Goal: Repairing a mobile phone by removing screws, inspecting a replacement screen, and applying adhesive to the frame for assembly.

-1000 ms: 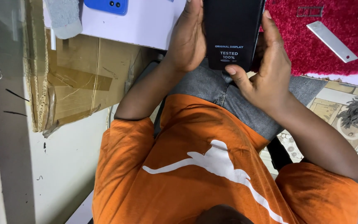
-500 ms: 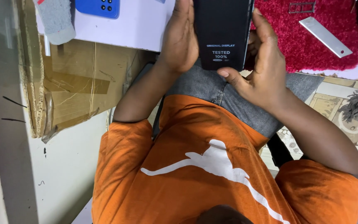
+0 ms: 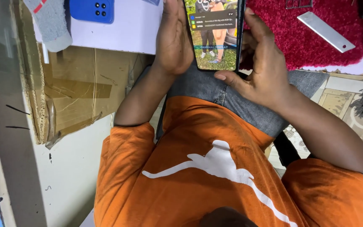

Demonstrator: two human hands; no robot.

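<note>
The lit smartphone (image 3: 214, 35) is clamped between the left hand (image 3: 174, 40) and right hand (image 3: 259, 69) above the lap, beside the red mat (image 3: 316, 38), where a slackened grip could likely drop it.

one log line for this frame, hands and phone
left hand: flat along phone edge | right hand: cradling other edge | phone: screen lit, over lap | red mat: metal strip on it
</note>
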